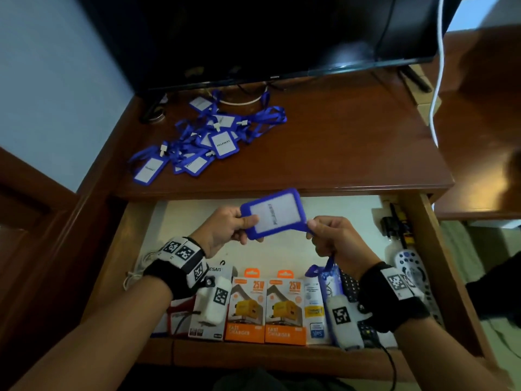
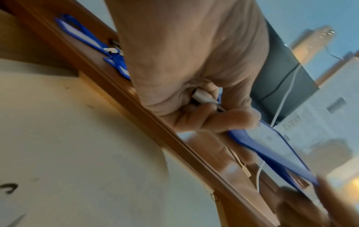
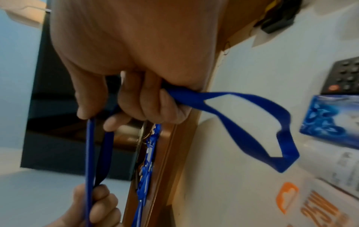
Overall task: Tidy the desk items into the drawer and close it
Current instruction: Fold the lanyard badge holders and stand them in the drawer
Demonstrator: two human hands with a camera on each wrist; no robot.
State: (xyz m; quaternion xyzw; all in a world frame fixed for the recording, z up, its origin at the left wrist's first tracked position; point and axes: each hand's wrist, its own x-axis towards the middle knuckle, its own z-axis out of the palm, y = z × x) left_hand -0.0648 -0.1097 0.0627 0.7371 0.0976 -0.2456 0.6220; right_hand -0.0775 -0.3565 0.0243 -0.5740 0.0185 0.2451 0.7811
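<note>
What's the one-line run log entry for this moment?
left hand: grips blue badge holder | right hand: pinches holder, blue lanyard | open wooden drawer: beneath

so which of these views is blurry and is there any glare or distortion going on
Head view: fairly sharp, though the desk edges bow with wide-angle distortion and the badge holder text is smeared. Left wrist view: soft throughout, the left hand filling the frame, a bright yellowish patch at far right. Right wrist view: motion blur on the lanyard strap and the boxes at the right edge.

Looks like a home room: wooden desk [image 1: 338, 153] under a dark television [image 1: 253, 32], drawer [image 1: 420, 249] holding remote controls [image 1: 408, 266] and charger boxes [image 1: 265, 306].
</note>
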